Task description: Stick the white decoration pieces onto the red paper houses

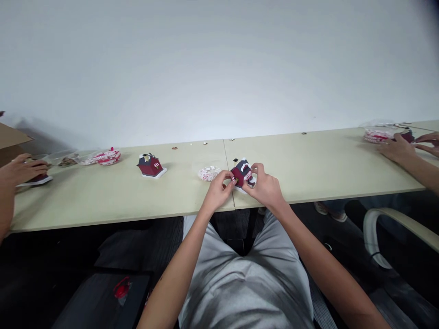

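A small dark red house with a dark, white-trimmed roof [242,170] stands on its white base at the table's front edge, between my hands. My left hand [219,188] pinches at its left front side, where a small red-and-white piece shows at the fingertips. Around the right side of the house curl the thumb and fingers of my right hand [265,185], beside a red-and-white striped part. Just left of the house lies a clear bag of red-and-white pieces [208,173].
A second red house [150,165] stands on the table [185,196] to the left. Farther left are plastic trays, a striped bundle [108,156] and a person's hand [25,170] on another house. At the right, another person's hands [399,148] work beside a striped bag [377,135].
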`<act>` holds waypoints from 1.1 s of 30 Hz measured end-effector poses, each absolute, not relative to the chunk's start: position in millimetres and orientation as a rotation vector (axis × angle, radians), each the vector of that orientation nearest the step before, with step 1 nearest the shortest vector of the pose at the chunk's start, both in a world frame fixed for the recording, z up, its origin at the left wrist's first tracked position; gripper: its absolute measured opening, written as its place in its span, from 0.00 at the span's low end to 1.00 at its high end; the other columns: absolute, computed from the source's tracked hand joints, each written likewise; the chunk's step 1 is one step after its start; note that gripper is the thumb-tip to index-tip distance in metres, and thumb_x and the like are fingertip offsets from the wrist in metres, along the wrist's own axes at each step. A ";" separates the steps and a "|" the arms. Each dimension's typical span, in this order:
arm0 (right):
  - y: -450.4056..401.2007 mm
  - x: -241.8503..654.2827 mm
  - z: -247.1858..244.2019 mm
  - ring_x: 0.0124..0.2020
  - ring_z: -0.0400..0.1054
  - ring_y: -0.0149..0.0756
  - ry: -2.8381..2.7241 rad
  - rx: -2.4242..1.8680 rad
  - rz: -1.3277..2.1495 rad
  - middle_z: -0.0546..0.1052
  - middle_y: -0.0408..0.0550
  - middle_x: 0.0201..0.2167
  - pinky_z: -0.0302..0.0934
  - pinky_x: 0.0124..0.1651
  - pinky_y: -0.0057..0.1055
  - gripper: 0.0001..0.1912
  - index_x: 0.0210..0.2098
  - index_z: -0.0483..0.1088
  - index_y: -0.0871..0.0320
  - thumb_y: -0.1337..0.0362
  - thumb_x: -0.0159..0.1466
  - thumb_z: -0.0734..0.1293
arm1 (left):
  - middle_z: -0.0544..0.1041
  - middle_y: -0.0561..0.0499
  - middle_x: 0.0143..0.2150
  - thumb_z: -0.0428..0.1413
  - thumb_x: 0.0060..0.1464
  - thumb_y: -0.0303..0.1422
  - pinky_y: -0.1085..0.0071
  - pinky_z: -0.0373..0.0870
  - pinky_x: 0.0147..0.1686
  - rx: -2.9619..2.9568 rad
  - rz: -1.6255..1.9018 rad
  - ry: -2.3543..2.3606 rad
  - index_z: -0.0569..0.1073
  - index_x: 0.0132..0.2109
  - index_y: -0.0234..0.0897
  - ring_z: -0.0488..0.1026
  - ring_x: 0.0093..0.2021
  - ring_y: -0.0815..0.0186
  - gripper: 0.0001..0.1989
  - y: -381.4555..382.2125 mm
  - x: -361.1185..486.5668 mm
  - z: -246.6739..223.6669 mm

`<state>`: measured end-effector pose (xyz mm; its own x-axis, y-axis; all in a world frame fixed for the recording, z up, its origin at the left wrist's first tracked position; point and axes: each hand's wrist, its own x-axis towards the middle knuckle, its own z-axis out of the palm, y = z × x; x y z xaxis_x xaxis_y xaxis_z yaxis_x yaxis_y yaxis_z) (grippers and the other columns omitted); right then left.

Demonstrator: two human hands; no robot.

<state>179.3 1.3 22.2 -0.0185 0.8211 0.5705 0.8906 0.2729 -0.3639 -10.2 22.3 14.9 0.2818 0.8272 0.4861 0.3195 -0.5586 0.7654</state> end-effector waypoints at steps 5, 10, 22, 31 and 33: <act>-1.7 176.2 31.1 0.31 0.77 0.50 -1.905 -1.623 -0.165 0.82 0.51 0.35 0.56 0.31 0.30 0.27 0.57 0.58 0.58 0.52 0.63 0.64 | 0.77 0.45 0.49 0.53 0.63 0.35 0.72 0.69 0.36 2.053 1.245 1.028 0.70 0.48 0.40 0.75 0.53 0.59 0.08 24.3 -10.0 12.3; -6.5 171.3 47.7 0.30 0.77 0.51 -2.030 -1.741 -0.248 0.80 0.52 0.31 0.55 0.31 0.31 0.27 0.57 0.56 0.61 0.54 0.64 0.62 | 0.78 0.47 0.48 0.53 0.63 0.34 0.73 0.68 0.34 2.059 1.256 1.036 0.70 0.48 0.40 0.76 0.50 0.61 0.07 26.8 -9.9 9.9; -3.5 164.1 47.7 0.33 0.77 0.50 -2.129 -1.773 -0.336 0.80 0.55 0.33 0.57 0.33 0.32 0.23 0.57 0.54 0.63 0.58 0.67 0.60 | 0.78 0.48 0.48 0.52 0.63 0.33 0.70 0.71 0.40 2.110 1.247 1.087 0.70 0.48 0.40 0.76 0.49 0.61 0.08 23.7 -10.6 10.8; 1.1 167.2 40.6 0.31 0.77 0.51 -2.122 -1.739 -0.388 0.80 0.54 0.32 0.54 0.30 0.31 0.23 0.57 0.55 0.63 0.58 0.67 0.61 | 0.78 0.48 0.50 0.53 0.63 0.32 0.70 0.72 0.39 2.127 1.227 1.127 0.71 0.50 0.41 0.76 0.50 0.60 0.09 21.5 -9.8 11.2; 1.0 167.3 40.4 0.31 0.77 0.51 -2.108 -1.738 -0.379 0.80 0.54 0.31 0.54 0.30 0.31 0.23 0.57 0.56 0.62 0.59 0.66 0.62 | 0.78 0.48 0.50 0.53 0.63 0.33 0.70 0.72 0.40 2.116 1.233 1.138 0.71 0.50 0.41 0.76 0.50 0.60 0.09 21.4 -9.7 11.0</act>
